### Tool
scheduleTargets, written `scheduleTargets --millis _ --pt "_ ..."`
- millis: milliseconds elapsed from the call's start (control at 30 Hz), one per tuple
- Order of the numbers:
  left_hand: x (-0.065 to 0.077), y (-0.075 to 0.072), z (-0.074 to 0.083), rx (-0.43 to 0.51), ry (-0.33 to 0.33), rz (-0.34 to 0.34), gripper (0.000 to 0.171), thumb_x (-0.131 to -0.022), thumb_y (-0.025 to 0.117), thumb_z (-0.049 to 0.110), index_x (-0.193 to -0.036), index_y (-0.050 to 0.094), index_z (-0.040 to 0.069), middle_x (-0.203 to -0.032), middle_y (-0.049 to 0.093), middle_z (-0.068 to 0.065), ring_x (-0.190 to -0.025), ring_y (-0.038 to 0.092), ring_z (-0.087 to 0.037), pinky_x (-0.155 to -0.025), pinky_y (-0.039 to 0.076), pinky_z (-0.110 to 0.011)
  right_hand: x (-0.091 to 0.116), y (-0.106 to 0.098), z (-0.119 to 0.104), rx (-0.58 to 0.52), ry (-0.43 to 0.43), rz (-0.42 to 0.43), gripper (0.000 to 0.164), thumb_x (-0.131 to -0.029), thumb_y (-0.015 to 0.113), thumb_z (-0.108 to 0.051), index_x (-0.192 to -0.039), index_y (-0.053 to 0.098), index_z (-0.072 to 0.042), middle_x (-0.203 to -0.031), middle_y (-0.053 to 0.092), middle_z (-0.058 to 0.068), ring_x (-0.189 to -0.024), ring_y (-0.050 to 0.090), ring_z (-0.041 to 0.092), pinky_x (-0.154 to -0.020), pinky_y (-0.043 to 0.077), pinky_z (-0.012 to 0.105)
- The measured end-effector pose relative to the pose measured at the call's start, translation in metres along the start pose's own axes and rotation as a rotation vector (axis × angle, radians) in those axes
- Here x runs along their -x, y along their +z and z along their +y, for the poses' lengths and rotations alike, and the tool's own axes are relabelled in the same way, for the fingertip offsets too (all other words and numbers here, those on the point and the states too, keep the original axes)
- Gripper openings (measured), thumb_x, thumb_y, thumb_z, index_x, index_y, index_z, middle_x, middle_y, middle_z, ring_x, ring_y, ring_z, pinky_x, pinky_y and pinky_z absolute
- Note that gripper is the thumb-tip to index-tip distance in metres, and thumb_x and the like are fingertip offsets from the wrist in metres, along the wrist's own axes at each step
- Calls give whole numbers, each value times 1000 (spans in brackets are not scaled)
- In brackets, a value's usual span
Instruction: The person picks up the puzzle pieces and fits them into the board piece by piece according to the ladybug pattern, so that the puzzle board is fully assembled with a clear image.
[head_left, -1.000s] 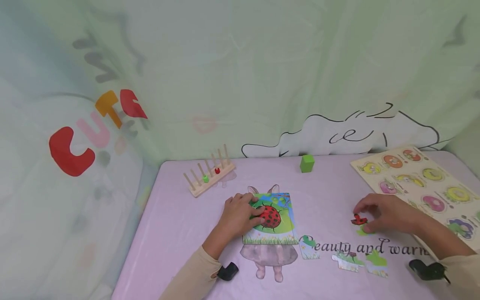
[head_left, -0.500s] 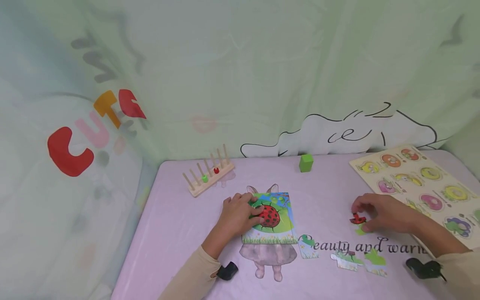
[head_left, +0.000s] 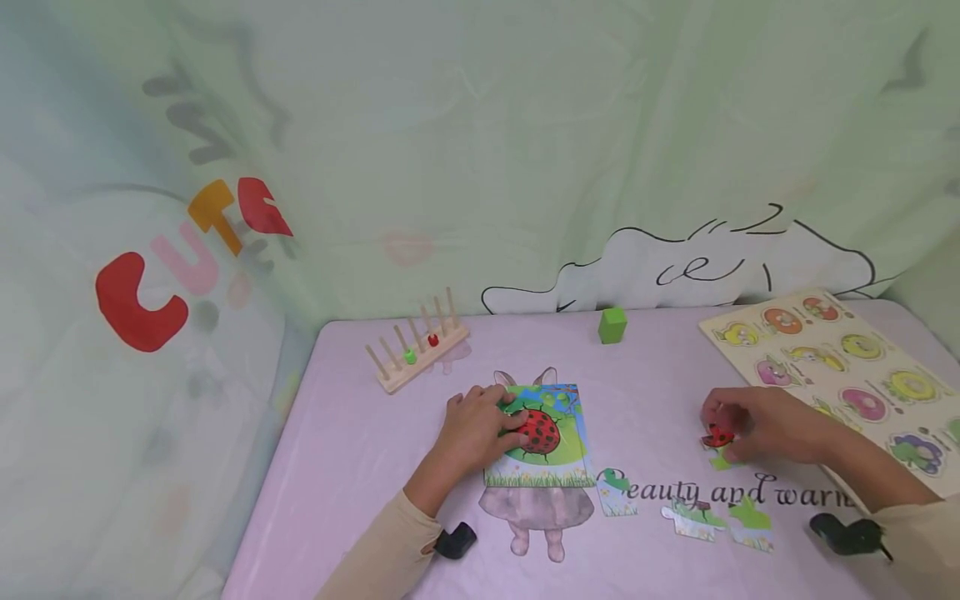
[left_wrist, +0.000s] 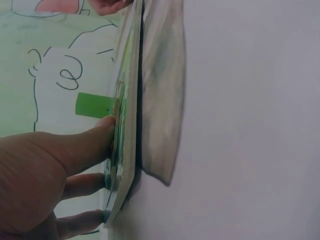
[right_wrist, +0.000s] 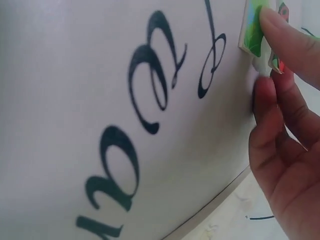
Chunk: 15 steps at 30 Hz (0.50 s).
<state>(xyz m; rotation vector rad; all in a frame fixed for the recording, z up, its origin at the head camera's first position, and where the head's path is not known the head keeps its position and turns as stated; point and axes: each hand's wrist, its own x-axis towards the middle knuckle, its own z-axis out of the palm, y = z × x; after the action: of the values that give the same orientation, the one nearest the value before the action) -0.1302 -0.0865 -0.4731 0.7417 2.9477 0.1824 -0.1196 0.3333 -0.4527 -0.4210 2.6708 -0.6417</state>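
My left hand point(head_left: 474, 427) rests on the left part of a ladybug picture puzzle point(head_left: 558, 467). In the left wrist view, its thumb point(left_wrist: 95, 142) and fingertips press on the board's face. To the right, my right hand point(head_left: 765, 423) pinches a red, black-spotted jigsaw piece point(head_left: 720, 435) between curled fingers and thumb. A green jigsaw piece point(head_left: 722, 460) lies by the thumb, and in the right wrist view the thumb overlaps this green piece point(right_wrist: 254, 32). Fingers partly hide both pieces.
Several loose jigsaw pieces point(head_left: 693, 521) lie in front, between the hands. A fruit puzzle board point(head_left: 840, 375) slants at the right, partly beneath the right forearm. At the back stand a green block point(head_left: 612, 326) and a wooden peg rack point(head_left: 427, 360) with small red and green beads.
The red jigsaw piece has turned in my right fingers, showing more of its spotted face. My left hand stays in place on the ladybug puzzle.
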Motion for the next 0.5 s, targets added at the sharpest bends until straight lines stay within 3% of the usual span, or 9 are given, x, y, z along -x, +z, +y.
scheduleTargets --millis 300,500 --pt "0 0 0 -2 1 -8 41 -93 64 58 -131 67 42 -141 59 9 -124 54 -21 -101 45 -55 -1 -3 0 -184 -31 -36 25 -85 81 -25 -107 70 -22 -97 66 -5 -85 56 8 -73 45 22" --pt "-1 1 -1 -12 1 -8 41 -93 64 59 -131 67 44 -140 59 10 -124 53 -20 -101 45 -54 -5 -2 -8 -378 -54 -131 19 -98 68 -25 -114 69 -16 -106 70 1 -93 60 11 -78 51 23"
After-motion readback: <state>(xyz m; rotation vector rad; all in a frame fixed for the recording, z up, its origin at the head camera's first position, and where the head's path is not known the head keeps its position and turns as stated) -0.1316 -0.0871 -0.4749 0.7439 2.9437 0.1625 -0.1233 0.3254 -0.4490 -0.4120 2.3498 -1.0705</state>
